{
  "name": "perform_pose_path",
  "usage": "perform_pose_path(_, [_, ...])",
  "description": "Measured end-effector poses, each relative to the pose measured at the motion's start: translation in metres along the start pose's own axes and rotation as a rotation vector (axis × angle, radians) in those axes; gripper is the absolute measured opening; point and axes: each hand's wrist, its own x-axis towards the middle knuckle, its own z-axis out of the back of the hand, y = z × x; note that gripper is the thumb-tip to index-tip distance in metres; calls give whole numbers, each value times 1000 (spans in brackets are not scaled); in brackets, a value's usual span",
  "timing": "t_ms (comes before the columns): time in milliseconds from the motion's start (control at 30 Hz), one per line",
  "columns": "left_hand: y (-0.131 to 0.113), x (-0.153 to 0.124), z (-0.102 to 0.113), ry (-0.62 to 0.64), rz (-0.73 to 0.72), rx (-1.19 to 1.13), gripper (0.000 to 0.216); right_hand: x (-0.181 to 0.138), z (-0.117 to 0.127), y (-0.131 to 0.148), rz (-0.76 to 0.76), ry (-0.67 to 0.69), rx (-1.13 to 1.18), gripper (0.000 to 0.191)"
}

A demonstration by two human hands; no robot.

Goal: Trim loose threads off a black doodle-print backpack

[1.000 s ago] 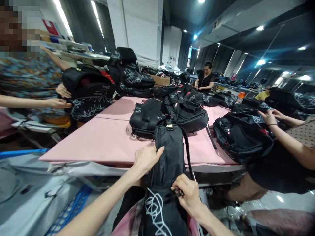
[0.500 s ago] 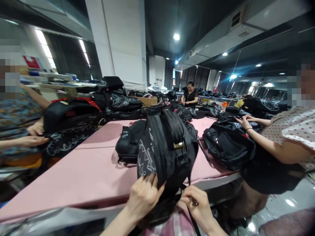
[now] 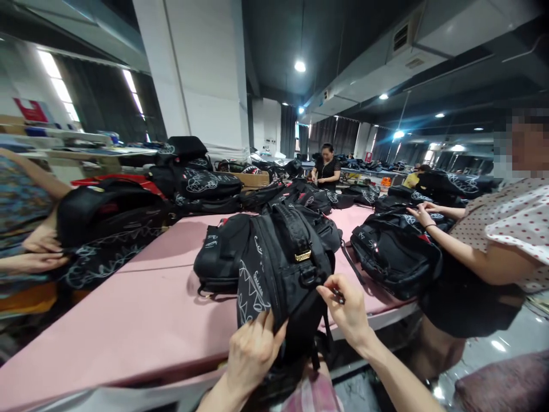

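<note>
A black backpack (image 3: 283, 269) with white scribble print and a gold clasp stands upright at the near edge of the pink table (image 3: 141, 320). My left hand (image 3: 253, 352) grips its lower side, fingers curled against the fabric. My right hand (image 3: 347, 309) is pinched on something small and dark, seemingly a zipper pull, at the backpack's right side. More black backpacks (image 3: 218, 260) lie just behind it.
A person on the right in a dotted top (image 3: 510, 229) handles a black backpack (image 3: 394, 257). Another person's hands (image 3: 36, 252) at the left hold a black bag (image 3: 107, 223). Stacked bags (image 3: 201, 183) and a third person (image 3: 326, 166) are farther back.
The backpack went from lying over the table edge to standing upright on the table. My right hand rose from its lower edge to its right side. My view lifted.
</note>
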Motion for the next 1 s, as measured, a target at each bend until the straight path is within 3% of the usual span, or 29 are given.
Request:
perform_pose_path(133, [-1, -2, 0, -5, 10, -6, 20, 12, 5, 5, 36, -12, 10, 12])
perform_pose_path(267, [-2, -4, 0, 1, 25, -8, 19, 28, 8, 20, 223, 2, -26, 9])
perform_pose_path(400, [-5, -4, 0, 38, 61, -40, 21, 47, 1, 45, 367, 156, -261, 24])
perform_pose_path(567, [-7, -5, -2, 38, 40, -54, 24, 62, -12, 62, 315, 346, -577, 27])
perform_pose_path(700, [-2, -10, 0, -26, 51, -46, 24, 66, -1, 52, 308, 429, -187, 16])
perform_pose_path(800, [0, -13, 1, -43, 61, -37, 24, 66, 12, 39, 152, 229, 58, 19])
perform_pose_path(867, [0, -14, 0, -39, 55, -39, 24, 63, 14, 34, 139, 148, 65, 18])
perform_pose_path(933, [-2, -14, -2, -38, 49, -41, 25, 59, 12, 35, 237, 184, 8, 15])
perform_pose_path(1000, [-3, -14, -4, -35, 48, -47, 26, 55, 6, 44, 331, 262, -162, 27])
